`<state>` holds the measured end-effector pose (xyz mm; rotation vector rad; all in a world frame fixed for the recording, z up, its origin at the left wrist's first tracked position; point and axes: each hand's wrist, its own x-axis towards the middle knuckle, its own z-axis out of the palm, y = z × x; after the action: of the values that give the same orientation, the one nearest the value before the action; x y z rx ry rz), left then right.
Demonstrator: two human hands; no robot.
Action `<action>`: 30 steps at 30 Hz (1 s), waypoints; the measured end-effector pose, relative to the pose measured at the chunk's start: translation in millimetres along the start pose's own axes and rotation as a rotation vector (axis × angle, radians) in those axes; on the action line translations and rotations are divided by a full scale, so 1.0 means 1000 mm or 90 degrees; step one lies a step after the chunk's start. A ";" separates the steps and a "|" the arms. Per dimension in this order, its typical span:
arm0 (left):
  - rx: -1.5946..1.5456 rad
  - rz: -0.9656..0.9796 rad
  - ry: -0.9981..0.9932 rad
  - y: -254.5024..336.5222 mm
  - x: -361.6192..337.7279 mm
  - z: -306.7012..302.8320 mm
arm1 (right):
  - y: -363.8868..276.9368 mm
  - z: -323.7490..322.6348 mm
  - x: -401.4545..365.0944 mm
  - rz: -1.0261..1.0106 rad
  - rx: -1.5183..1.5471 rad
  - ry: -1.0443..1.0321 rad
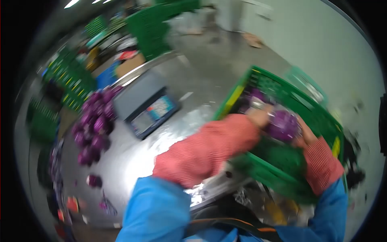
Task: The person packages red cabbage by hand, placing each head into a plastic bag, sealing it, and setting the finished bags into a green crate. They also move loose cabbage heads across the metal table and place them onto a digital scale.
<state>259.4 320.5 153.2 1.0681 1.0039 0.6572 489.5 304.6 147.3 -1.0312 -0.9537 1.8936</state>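
Note:
Over the green crate [296, 92], a clear plastic bag of red onions [283, 126] is between my two hands. My left hand [261, 115] is closed on the bag's upper left side, with its fingers partly blurred. My right hand [307, 131] wraps round the right side of the bag, and its fingertips are hidden behind it. More bagged red onions [257, 96] lie in the far corner of the crate. The crate's near part shows its green floor.
A grey digital scale [147, 105] stands on the steel table [125, 161]. Left of it is a heap of red onions [94, 121], with a single onion [93, 181] and a net scrap [107, 206] nearer. Green crates [68, 80] are stacked beyond. A pale wall [322, 36] is at right.

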 end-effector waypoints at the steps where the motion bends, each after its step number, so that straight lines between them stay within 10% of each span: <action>1: 0.094 0.004 0.055 -0.019 0.045 0.006 | 0.005 -0.014 0.009 0.084 0.087 -0.029; 6: 0.487 0.078 0.131 -0.005 0.031 0.014 | 0.040 -0.058 0.056 0.196 -0.061 0.232; 9: 0.488 0.259 0.125 0.027 -0.076 0.015 | 0.038 -0.068 0.070 0.257 -0.601 0.278; 10: 0.381 0.479 0.194 0.015 -0.102 0.008 | 0.035 -0.061 0.071 0.325 -0.879 0.289; 13: 0.370 0.637 0.463 -0.053 -0.210 -0.061 | 0.009 -0.029 0.061 0.245 -1.235 0.263; 18: 0.759 -0.043 0.434 -0.267 -0.353 -0.145 | -0.003 0.116 0.054 -0.384 -1.101 0.138; 25: 0.705 0.041 0.501 -0.258 -0.361 -0.262 | 0.092 0.381 0.041 -0.677 -1.134 -0.185; 28: 0.597 0.273 0.822 -0.254 -0.392 -0.363 | 0.120 0.431 0.029 -0.689 -1.097 -0.227; 30: 0.537 0.189 1.072 -0.238 -0.436 -0.447 | 0.146 0.439 0.033 -0.606 -1.016 -0.264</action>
<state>-334.4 45.7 20.0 1.2793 2.7684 1.5145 49.9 162.3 183.5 -0.5969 -2.6995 0.2575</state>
